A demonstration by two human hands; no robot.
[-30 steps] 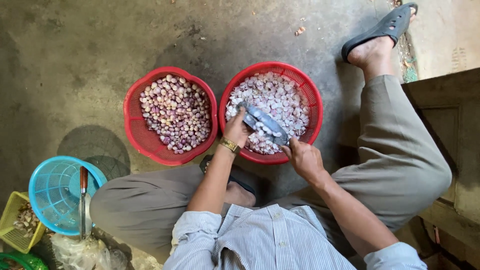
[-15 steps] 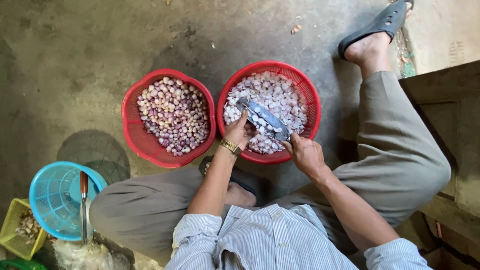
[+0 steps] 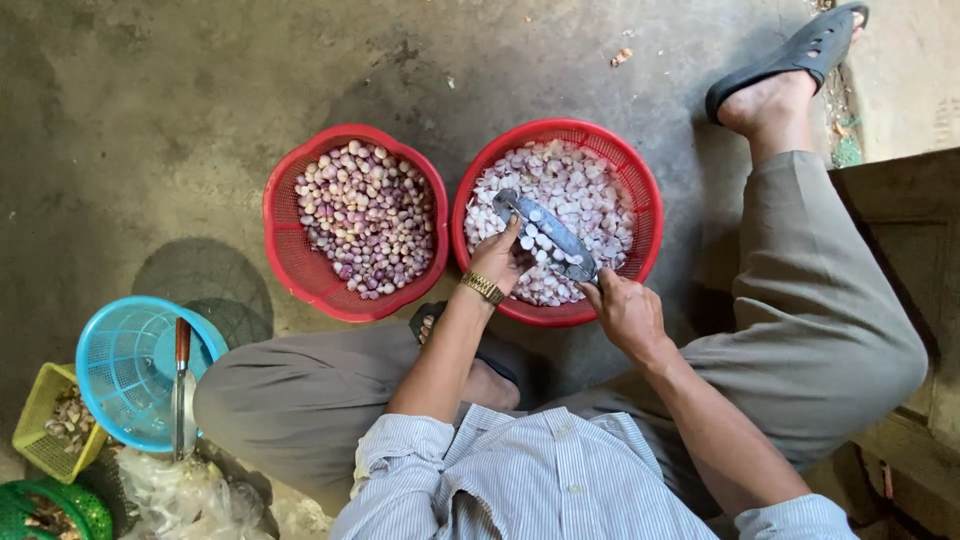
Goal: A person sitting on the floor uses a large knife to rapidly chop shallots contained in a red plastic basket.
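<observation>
Blade [image 3: 548,235] shifting slightly toward basket [image 3: 640,180] centre; left hand [image 3: 497,258] pinching tip end, right hand [image 3: 625,310] clamped on handle end. Stiff, thin, sharp-edged, likely light; slices riding loose on top.

Concrete floor [image 3: 180,120]: two red baskets [image 3: 290,250], blue basket [image 3: 110,370].

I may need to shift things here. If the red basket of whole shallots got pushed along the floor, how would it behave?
The left red basket would probably drag rather than glide, since it sits on rough concrete floor. It looks fairly heavy, with whole shallots covering its bottom. Its wide, low shape makes tipping unlikely, though the round shallots could roll about inside.
</observation>
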